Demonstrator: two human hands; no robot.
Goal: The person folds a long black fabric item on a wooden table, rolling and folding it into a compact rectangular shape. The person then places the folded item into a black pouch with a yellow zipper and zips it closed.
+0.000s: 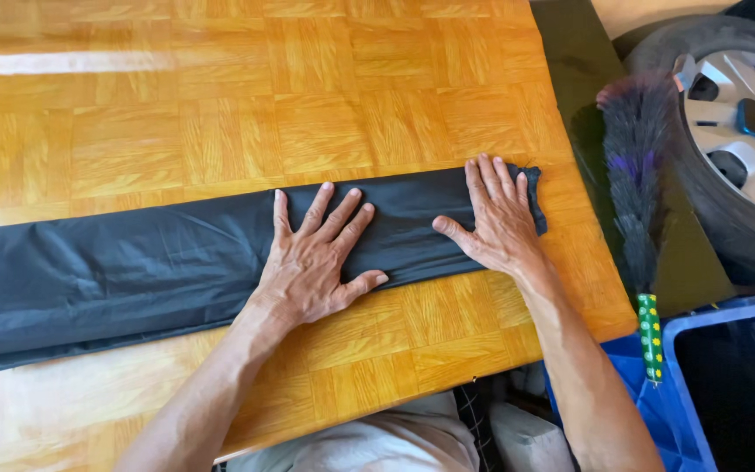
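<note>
Black cloth (133,271) folded long, flat.

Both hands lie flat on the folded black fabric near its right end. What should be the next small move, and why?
Probably slide the left hand leftward along the black fabric to press it flat. The right hand already pins the right end on the wooden table, while the long part to the left shows wrinkles.
</note>
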